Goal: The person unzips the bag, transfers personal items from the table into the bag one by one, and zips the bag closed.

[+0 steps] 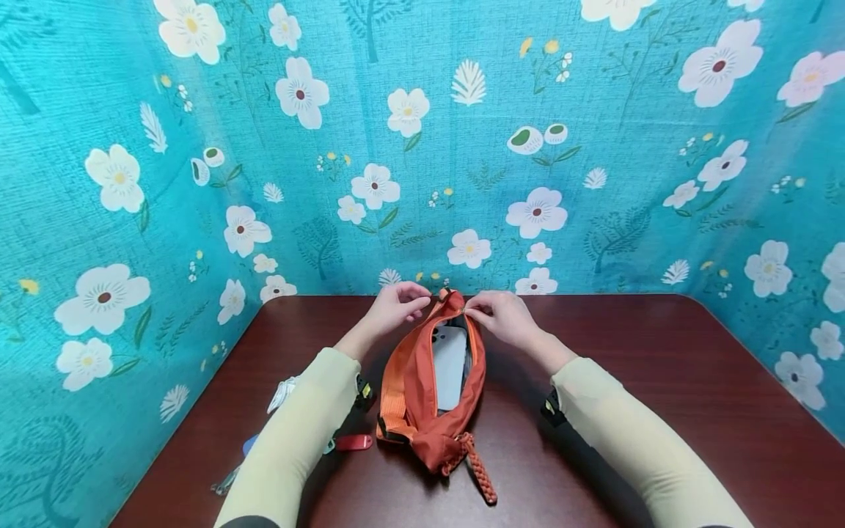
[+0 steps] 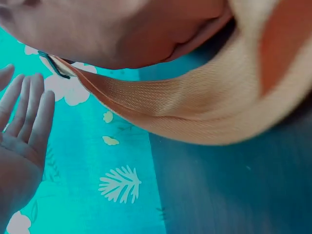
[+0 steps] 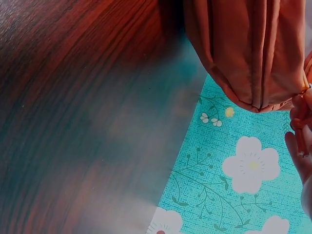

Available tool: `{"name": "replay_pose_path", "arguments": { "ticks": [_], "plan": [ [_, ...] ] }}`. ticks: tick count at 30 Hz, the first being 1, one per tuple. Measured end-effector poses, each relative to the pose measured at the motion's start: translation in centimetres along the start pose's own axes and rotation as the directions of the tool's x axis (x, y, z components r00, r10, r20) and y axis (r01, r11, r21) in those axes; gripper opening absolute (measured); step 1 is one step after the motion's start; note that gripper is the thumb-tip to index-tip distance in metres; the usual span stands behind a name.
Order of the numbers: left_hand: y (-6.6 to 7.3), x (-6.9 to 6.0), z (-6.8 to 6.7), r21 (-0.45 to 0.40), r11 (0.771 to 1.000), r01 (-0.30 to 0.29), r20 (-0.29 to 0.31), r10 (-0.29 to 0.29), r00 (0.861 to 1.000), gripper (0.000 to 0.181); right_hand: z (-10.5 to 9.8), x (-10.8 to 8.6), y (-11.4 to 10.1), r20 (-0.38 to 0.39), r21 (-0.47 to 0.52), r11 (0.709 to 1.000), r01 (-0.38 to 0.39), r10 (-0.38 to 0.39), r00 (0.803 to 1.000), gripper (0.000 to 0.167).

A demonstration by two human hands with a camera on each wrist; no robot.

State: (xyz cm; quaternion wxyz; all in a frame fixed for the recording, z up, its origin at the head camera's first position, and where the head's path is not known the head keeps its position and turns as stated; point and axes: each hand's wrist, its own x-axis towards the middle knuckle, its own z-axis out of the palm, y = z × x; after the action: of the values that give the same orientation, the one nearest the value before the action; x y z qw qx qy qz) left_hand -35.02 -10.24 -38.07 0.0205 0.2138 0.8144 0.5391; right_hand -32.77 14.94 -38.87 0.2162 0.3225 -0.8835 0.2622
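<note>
I'm looking down through the head camera, and there it is: the orange-red bag (image 1: 421, 374), in the middle of the dark, glossy table (image 1: 667, 367), unzipped side up, its length running away from me. Inside, in plain sight, lies a pale phone (image 1: 450, 370), dark camera lenses at its far end. Now the right hand (image 1: 505, 315): it's at the bag's far end, thumb and fingers closed in a pinch, and my right wrist feed shows an orange zip pull (image 3: 301, 139) between them. Over to the left hand (image 1: 396, 308), just beside that same far end: the fingers are loose, and on the left wrist feed they reach out nearly straight, palm showing, with nothing in the grasp. Whether a fingertip brushes the bag, I can't tell from here. The wide orange strap (image 1: 394, 389) bows along the bag's left flank, down to a black buckle (image 1: 394, 438), and a braided cord (image 1: 480, 473) trails from the near end onto the wood. Left of that, a red tag (image 1: 354, 442) pokes out past the pale left sleeve (image 1: 290, 433), which partly covers other small items. Behind everything hangs a turquoise flowered curtain (image 1: 409, 198).
</note>
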Motion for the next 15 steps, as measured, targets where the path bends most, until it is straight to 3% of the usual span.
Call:
{"name": "replay_pose_path", "arguments": {
  "ticks": [6,9,15],
  "plan": [
    [-0.2,2.1,0.4,0.087,0.994,-0.071,0.068,0.065,0.996,0.035,0.0,0.0,0.1,-0.002,0.024,0.999,0.04,-0.04,0.999,0.005],
    [-0.1,2.8,0.5,0.102,0.992,-0.075,0.127,0.062,0.99,0.04,-0.1,0.0,0.2,0.004,0.024,0.998,0.059,-0.059,0.998,0.006],
    [0.2,3.4,0.9,0.06,0.995,-0.082,0.272,0.063,0.96,0.043,-0.3,-0.1,0.2,-0.003,0.009,0.993,0.118,-0.118,0.993,0.006]
  ]
}}
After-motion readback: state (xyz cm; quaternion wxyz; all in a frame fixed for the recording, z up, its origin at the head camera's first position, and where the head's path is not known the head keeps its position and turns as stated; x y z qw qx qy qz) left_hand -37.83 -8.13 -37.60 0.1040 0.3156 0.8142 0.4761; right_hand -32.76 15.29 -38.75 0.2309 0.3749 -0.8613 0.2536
